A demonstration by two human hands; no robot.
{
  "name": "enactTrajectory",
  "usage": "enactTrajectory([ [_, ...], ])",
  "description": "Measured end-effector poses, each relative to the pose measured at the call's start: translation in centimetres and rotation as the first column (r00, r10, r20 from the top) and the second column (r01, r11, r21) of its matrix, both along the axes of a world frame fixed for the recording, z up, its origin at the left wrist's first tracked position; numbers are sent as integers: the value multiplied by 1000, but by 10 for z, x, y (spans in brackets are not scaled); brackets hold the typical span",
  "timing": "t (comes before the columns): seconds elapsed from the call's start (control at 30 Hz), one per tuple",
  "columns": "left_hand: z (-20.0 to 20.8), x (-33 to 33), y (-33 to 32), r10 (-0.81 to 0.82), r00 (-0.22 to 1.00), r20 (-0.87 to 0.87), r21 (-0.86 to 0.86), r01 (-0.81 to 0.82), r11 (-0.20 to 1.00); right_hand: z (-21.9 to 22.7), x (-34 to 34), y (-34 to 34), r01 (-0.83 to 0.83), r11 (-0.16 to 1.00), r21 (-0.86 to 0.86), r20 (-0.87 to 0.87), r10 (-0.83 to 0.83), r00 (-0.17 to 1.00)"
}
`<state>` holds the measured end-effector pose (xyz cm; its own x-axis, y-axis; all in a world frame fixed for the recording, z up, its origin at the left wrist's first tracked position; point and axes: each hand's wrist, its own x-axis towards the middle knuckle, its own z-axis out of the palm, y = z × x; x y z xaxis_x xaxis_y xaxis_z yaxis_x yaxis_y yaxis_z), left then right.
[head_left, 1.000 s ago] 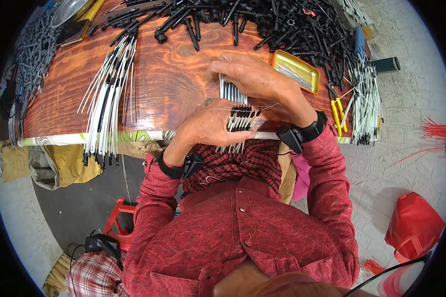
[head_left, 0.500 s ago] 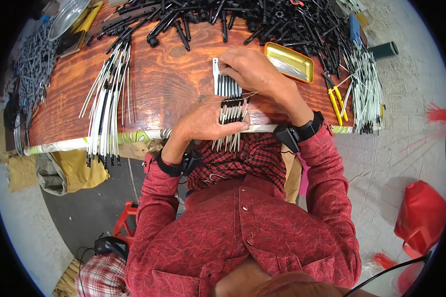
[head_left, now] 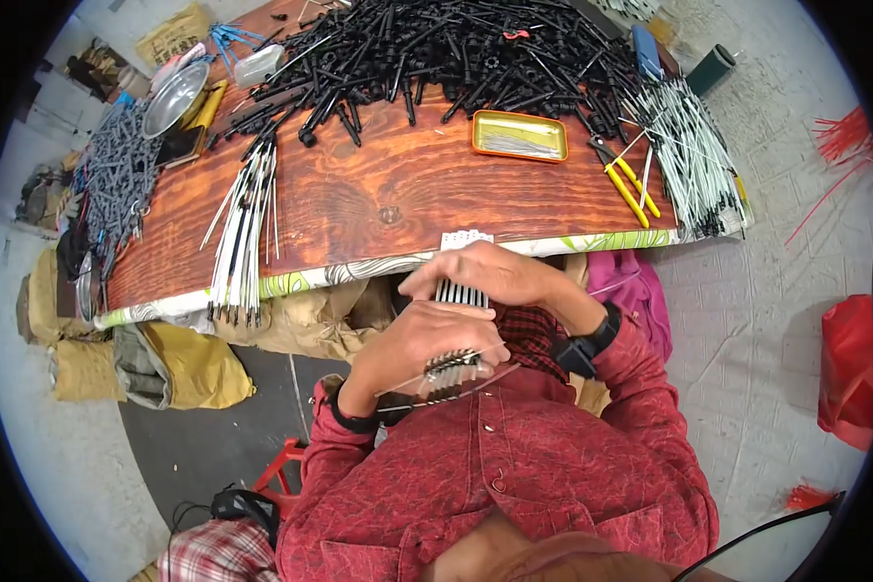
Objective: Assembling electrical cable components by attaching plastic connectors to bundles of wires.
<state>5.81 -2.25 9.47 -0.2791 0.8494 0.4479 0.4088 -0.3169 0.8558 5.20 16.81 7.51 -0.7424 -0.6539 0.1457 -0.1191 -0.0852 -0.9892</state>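
My left hand (head_left: 412,341) is closed around a bundle of thin white rods (head_left: 464,295) with black, fringed-looking lower ends (head_left: 453,365). Above it, my right hand (head_left: 500,273) bends across the same bundle, its fingers curled over the rods and their tips partly hidden. A white plate with small holes (head_left: 467,238) shows beyond the right hand, at the top of the bundle. Thin wires or strands cross in front of the left hand's lower side. The bundle is between my chest and the table edge.
The wooden table (head_left: 359,209) has a patterned cloth edge. A heap of black plastic parts (head_left: 436,58) lies at the back. Also there: a yellow tin of thin wires (head_left: 520,135), yellow-handled pliers (head_left: 627,184), white rods (head_left: 249,233) at left, more rods (head_left: 694,155) at right and grey parts (head_left: 121,165).
Both hands have come back from over the table toward my chest with the rod bundle. My right hand has moved lower, close above the left. The whole view has shifted.
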Motion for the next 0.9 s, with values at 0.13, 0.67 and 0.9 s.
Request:
enactTrajectory([
  [0.13, 10, 19, 1, 42, 998, 46, 3, -43, 999, -11, 39, 1, -59, 998, -37, 169, 64, 983],
  [0.67, -66, 37, 23, 425, 742, 519, -297, -309, 903, -102, 85, 5, 247, 958, -146, 157, -223, 962],
  [0.9, -58, 22, 15, 350, 820, 454, -327, -212, 921, -94, 70, -2, 69, 995, -66, 210, -53, 976],
])
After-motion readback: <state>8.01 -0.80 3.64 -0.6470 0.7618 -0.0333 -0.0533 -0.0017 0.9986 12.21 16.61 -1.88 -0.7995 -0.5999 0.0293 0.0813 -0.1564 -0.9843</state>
